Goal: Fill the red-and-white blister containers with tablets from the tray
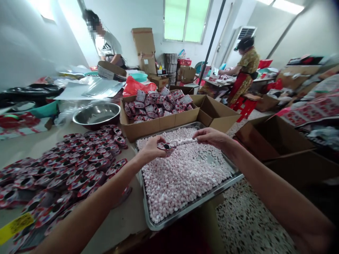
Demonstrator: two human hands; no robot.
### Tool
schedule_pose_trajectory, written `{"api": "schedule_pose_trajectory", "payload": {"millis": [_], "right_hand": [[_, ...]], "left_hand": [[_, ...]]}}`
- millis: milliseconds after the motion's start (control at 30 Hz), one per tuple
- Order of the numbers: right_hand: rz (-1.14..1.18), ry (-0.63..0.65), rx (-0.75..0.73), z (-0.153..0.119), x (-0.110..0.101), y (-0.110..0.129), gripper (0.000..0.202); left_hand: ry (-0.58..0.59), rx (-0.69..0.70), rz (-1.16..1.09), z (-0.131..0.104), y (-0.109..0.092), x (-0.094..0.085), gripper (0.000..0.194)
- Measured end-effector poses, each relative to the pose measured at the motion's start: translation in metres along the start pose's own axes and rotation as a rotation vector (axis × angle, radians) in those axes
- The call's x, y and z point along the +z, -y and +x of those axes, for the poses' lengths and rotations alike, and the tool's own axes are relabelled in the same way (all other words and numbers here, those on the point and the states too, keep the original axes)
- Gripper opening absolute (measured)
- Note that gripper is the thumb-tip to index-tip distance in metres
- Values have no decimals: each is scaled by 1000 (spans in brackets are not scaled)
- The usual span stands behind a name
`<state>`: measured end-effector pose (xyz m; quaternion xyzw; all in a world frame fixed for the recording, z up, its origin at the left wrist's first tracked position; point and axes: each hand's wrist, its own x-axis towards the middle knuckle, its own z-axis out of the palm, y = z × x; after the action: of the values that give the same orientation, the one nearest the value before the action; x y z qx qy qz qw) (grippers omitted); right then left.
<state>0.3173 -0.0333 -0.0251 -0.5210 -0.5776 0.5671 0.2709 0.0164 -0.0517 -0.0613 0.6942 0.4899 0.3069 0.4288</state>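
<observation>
Above a metal tray (pixel 190 209) heaped with small white pieces (pixel 172 183), the left hand (pixel 151 150) grips a printed packet (pixel 166 146) between thumb and closed fingers. The right hand (pixel 210 137), its thumb and index finger pinched, holds the far end of a row of white pieces (pixel 185 141) extending from the packet. Similar packets (pixel 79 162) cover the table (pixel 129 211) at left; behind the tray, a cardboard box (pixel 161 123) contains filled packets (pixel 159 102).

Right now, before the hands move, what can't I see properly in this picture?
All in the head view:
- Writing on the yellow label: too blurred, and the left edge cuts it off.
- Print on the packet in the left hand: too small, partly behind fingers.
- Most of the tray's bottom: white pieces hide it.
- The filled box's bottom: packets cover it.
</observation>
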Motion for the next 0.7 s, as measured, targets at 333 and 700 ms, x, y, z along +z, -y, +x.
{"api": "schedule_pose_trajectory", "payload": {"millis": [333, 700], "right_hand": [[-786, 34, -171, 10, 5, 79, 20], [-917, -121, -211, -29, -15, 85, 19]], "left_hand": [[100, -83, -211, 1, -4, 24, 54], [42, 39, -315, 6, 11, 37, 49]]}}
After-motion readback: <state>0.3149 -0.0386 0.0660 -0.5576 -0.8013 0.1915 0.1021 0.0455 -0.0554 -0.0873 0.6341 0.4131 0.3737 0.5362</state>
